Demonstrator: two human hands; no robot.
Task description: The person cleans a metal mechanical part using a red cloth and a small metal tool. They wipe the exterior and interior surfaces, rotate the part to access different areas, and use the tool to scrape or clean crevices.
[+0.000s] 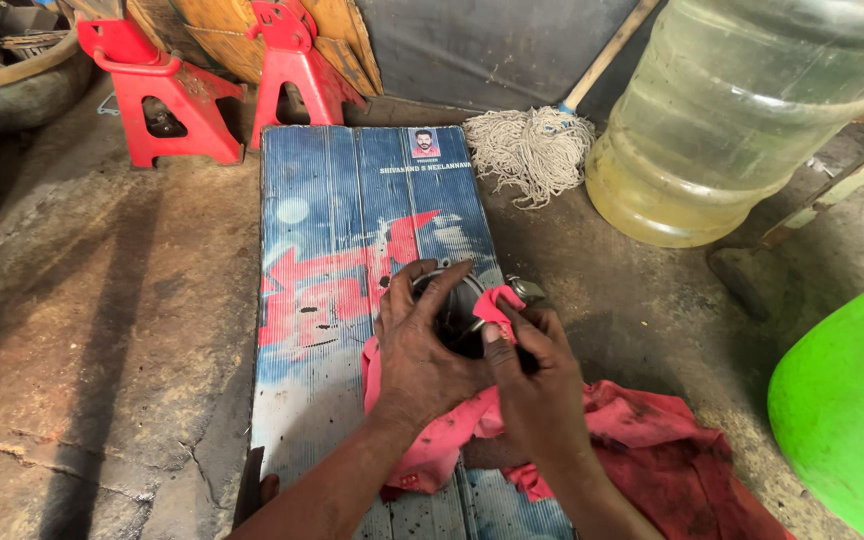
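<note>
My left hand [414, 345] grips a round metal ring-shaped part [452, 300], fingers curled over its rim. My right hand [532, 375] presses a fold of a dirty pink-red rag [652, 440] against the inside of the part with the fingertips. The rag trails from under both hands to the lower right. All of this rests on a blue, white and red printed board [342, 220] lying flat on the ground. Most of the metal part is hidden by my hands and the rag.
Two red jack stands [187, 85] stand at the board's far end. A mop head [530, 150] and a large clear water jug [742, 110] lie to the right. A bright green plastic object [852, 400] fills the right edge. Dusty concrete floor [92, 320] surrounds the board.
</note>
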